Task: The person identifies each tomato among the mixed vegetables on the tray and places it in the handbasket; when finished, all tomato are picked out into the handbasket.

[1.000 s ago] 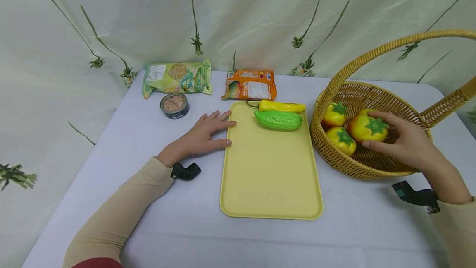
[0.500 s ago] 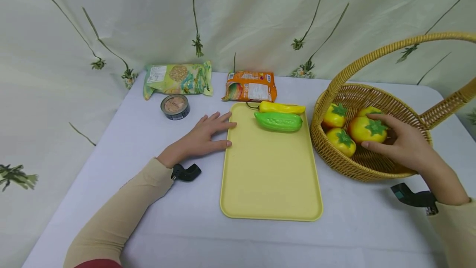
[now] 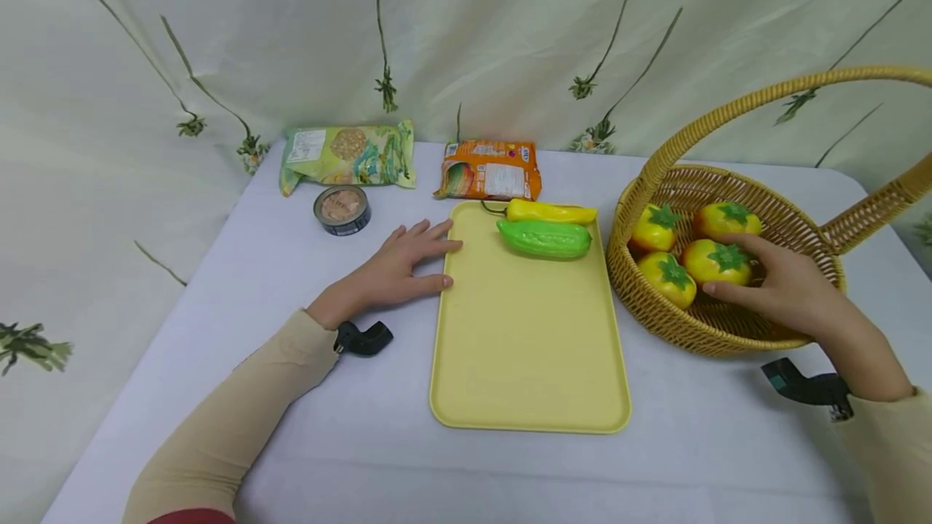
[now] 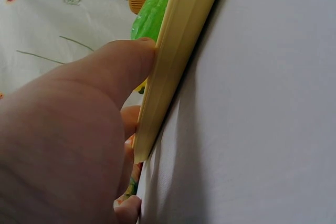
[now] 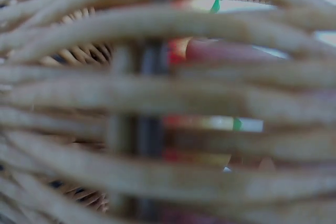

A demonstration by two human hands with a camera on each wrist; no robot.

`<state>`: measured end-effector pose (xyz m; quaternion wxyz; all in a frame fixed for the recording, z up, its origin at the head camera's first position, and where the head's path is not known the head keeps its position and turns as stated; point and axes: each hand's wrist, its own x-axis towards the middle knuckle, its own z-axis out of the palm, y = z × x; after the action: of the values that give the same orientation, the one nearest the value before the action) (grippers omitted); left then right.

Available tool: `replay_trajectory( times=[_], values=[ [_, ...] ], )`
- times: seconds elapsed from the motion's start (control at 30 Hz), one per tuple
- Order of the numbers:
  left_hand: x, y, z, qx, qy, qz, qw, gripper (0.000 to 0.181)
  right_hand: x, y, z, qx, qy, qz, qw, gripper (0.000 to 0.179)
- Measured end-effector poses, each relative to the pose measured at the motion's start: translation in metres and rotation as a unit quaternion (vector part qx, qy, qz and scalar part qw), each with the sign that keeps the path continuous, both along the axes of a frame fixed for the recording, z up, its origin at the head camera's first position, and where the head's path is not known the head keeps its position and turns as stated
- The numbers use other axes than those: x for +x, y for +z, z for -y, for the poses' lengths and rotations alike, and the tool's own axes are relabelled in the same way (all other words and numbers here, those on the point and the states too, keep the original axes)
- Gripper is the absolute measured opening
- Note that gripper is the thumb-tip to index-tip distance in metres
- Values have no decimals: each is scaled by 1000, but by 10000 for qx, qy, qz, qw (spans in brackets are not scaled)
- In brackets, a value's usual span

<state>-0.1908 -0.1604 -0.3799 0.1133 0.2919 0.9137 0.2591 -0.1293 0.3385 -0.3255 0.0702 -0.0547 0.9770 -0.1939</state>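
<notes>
My right hand [image 3: 797, 285] reaches into the wicker basket [image 3: 662, 334], its thumb and fingers round a yellow-orange toy persimmon [image 3: 717, 263] with a green leafy top. Three similar persimmons lie beside it: one behind [image 3: 717, 221], two along the basket's left side [image 3: 650, 231]. My left hand [image 3: 396, 265] lies with spread fingers at the left rim of a yellow tray [image 3: 531, 346]; the left wrist view has the thumb [image 4: 121, 66] against the tray's edge. In the right wrist view, blurred basket weave [image 5: 220, 93] covers most of the hand and fruit.
On the tray's far end lie a yellow chili pepper [image 3: 553, 210] and a green cucumber [image 3: 546, 239]. Behind it is an orange snack packet [image 3: 489, 168]. A green packet [image 3: 349, 154] and a round can [image 3: 342, 209] stand at the back left. The basket's tall handle [image 3: 728, 109] arches up.
My right hand has shifted slightly left and down in the basket with the persimmon. The persimmon behind it, mostly hidden before, now shows much more. My left hand has stayed at the tray.
</notes>
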Motion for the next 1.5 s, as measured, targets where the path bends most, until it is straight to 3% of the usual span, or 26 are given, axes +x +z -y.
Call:
replay_trajectory(
  times=[0.63,1.5],
  values=[
    [7,-4,2,49,-5,8,10000,61,0,-4,3,415,206,180,9988,81],
    [-1,-1,0,47,-19,-24,10000,60,-5,-4,5,366,315,-67,9988,83]
  ],
)
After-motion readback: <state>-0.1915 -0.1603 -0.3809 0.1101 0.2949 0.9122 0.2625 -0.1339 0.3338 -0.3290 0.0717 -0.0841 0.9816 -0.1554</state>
